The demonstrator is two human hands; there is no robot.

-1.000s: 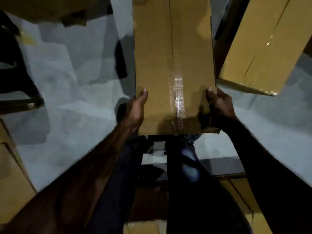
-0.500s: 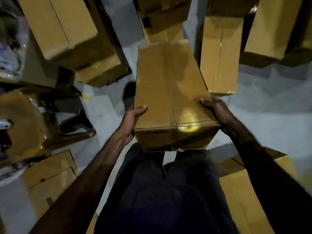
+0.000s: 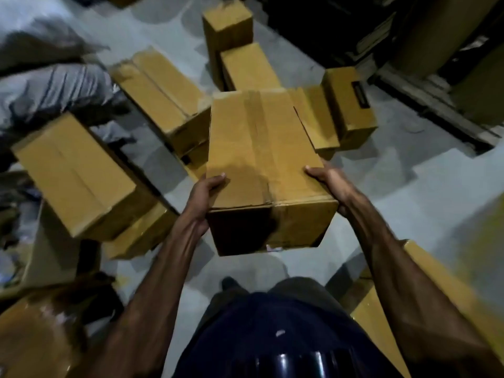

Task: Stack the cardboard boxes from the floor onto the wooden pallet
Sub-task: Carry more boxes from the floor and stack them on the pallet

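I hold a taped brown cardboard box in the air in front of my waist, above the grey floor. My left hand grips its near left edge, thumb on top. My right hand grips the near right edge the same way. Several more cardboard boxes lie on the floor beyond it: one at the left, one at the upper middle, one upright at the top, one at the right. A wooden pallet edge shows at the upper right, with dark stacked goods on it.
Grey sacks lie at the upper left. Another box sits low at my right side, and a shiny wrapped box at my lower left. Bare grey floor lies to the right of the held box.
The box has risen off the floor with both hands still on it, and my view has lifted, so more boxes and the pallet edge have come into sight.
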